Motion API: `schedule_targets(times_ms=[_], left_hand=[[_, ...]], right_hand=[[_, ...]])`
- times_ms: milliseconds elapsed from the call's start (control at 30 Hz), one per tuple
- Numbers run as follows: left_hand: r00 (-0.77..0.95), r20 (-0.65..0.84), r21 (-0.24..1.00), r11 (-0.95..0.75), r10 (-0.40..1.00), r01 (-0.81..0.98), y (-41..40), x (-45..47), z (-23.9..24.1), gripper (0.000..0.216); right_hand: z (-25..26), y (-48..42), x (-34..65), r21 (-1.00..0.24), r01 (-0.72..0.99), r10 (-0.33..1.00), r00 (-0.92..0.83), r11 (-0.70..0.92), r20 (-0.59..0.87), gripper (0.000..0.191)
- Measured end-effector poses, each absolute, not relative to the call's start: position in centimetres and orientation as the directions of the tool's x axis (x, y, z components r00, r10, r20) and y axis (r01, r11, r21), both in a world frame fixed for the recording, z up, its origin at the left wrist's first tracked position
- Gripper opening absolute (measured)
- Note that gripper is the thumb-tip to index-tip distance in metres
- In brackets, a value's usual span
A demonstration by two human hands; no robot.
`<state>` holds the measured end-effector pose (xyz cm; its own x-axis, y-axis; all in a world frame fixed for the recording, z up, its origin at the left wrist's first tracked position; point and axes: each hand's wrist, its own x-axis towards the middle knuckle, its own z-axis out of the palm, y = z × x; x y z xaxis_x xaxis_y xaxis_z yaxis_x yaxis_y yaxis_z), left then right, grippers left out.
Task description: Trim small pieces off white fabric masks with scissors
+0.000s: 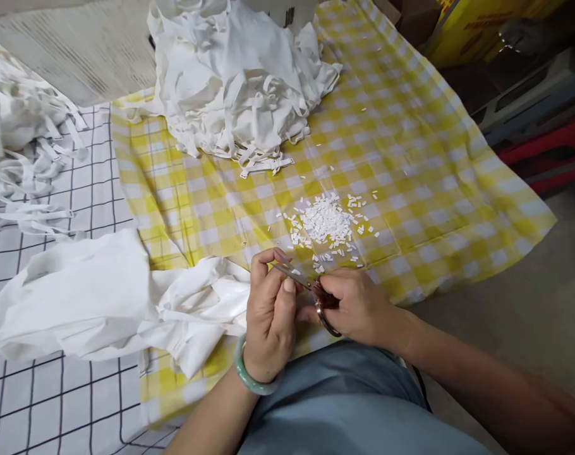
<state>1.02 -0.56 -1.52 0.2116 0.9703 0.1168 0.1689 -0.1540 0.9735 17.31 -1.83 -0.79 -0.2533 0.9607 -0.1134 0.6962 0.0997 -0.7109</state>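
Observation:
My right hand (358,303) grips a pair of scissors (311,289) with dark red handles, the blades pointing left toward my left hand (268,306). My left hand's fingers are pinched together at the blade tips; what they hold is too small to make out. It wears a green bangle (249,376). Just beyond the hands lies a small heap of tiny white cut pieces (328,224) on a yellow checked cloth (411,158). A white fabric bundle (112,297) rests to the left of my left hand.
A big pile of white fabric strips (240,82) sits at the far end of the yellow cloth. More white strips (22,145) lie on a black-and-white grid cloth (55,398) at left. Yellow boxes (477,25) and red items (548,158) stand at right on the floor.

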Motion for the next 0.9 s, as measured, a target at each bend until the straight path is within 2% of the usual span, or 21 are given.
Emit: schedule_targets(times_ms=[133, 200, 267, 333, 433, 533, 600, 667, 767, 900], left_hand=[[0.274, 0.101, 0.981, -0.142, 0.956, 0.132, 0.2, 2.1, -2.2, 0.031], [0.281, 0.057, 0.993, -0.083, 0.958, 0.083, 0.4, 2.3, -2.5, 0.032], [0.278, -0.003, 0.998, -0.013, 0.961, 0.055, 0.5, 2.3, -2.3, 0.032], [0.26, -0.025, 0.999, 0.012, 0.965, 0.052, 0.2, 2.2, -1.7, 0.032], [0.276, 0.007, 0.999, -0.019, 0.961, 0.042, -0.6, 1.7, -0.3, 0.029], [0.292, 0.034, 0.999, -0.028, 0.956, -0.025, -1.4, 1.0, 0.8, 0.028], [0.227, 0.016, 0.998, -0.004, 0.974, -0.055, -1.8, 0.2, 0.9, 0.029], [0.146, -0.01, 0.999, 0.017, 0.989, -0.05, -2.1, -0.7, 0.7, 0.03], [0.096, 0.018, 1.0, -0.016, 0.995, -0.023, -2.3, -1.6, 0.3, 0.029], [0.073, 0.091, 0.996, -0.091, 0.993, 0.01, -2.3, -1.6, -0.2, 0.026]], right_hand=[[-1.1, -2.0, 18.6, -0.698, 0.707, 0.948, -0.129, -0.118, -0.291, 0.051], [-1.2, -1.9, 19.2, -0.731, 0.626, 0.908, -0.086, -0.27, -0.409, 0.054], [-1.1, -1.7, 19.7, -0.785, 0.478, 0.874, -0.068, -0.394, -0.48, 0.052], [-0.8, -1.5, 19.7, -0.861, 0.303, 0.889, -0.079, -0.409, -0.45, 0.047], [-0.5, -1.5, 18.6, -0.962, 0.079, 0.949, -0.166, -0.26, -0.27, 0.046], [-0.7, -1.6, 17.2, -0.983, -0.01, 0.946, -0.273, -0.182, -0.172, 0.038], [-0.8, -1.5, 16.5, -0.989, 0.063, 0.938, -0.315, -0.134, -0.147, 0.032], [-0.5, -1.2, 16.1, -0.971, 0.239, 0.927, -0.356, -0.027, -0.114, 0.031], [0.4, -0.7, 15.8, -0.855, 0.494, 0.907, -0.415, 0.157, -0.074, 0.039], [1.4, -0.8, 15.5, -0.752, 0.614, 0.91, -0.412, 0.241, -0.045, 0.048]])
